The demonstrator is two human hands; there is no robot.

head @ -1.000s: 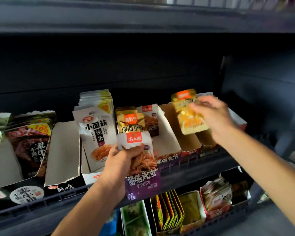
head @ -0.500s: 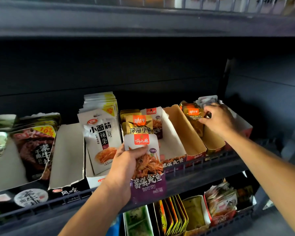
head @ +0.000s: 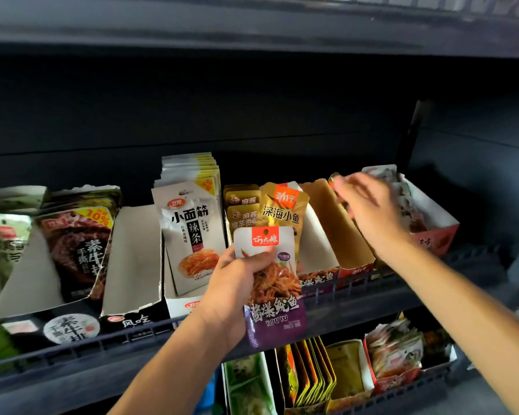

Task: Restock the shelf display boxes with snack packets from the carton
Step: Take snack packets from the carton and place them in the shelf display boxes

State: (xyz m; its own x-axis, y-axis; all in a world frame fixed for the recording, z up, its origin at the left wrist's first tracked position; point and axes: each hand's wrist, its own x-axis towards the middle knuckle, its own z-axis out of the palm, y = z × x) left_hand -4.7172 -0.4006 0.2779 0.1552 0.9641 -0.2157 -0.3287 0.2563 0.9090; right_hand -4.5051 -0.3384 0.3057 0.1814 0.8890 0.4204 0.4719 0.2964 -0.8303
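Cardboard display boxes stand in a row on the dark metal shelf [head: 357,307], tilted back with their open tops toward the camera. At far left, a black-fronted box [head: 27,298] holds dark packets printed with a yellow "10%" corner [head: 78,244]. Next to it a white-lined box with a black front [head: 132,265] shows only its bare inner wall. The white box beside that [head: 182,305] is packed with a stack of white upright packets picturing orange strips [head: 192,229]. To their right, a purple-fronted box [head: 318,250] carries gold packets [head: 282,208] at its back. The left hand [head: 234,292] is raised in front of this box, its fingers and thumb curled round a white-and-purple snack packet with a red label [head: 274,289], held upright over the shelf edge. Further right stands a brown-lined box with a red front [head: 339,232]; the right hand [head: 369,211] reaches into its back end, fingertips pinching a small orange-and-gold packet [head: 333,182], though motion blur hides much of the grip. Behind that hand a white box with a red front [head: 432,226] holds pale packets. On the lower shelf, more boxes hold yellow-edged packets [head: 309,372] and crumpled mixed packets [head: 396,351].
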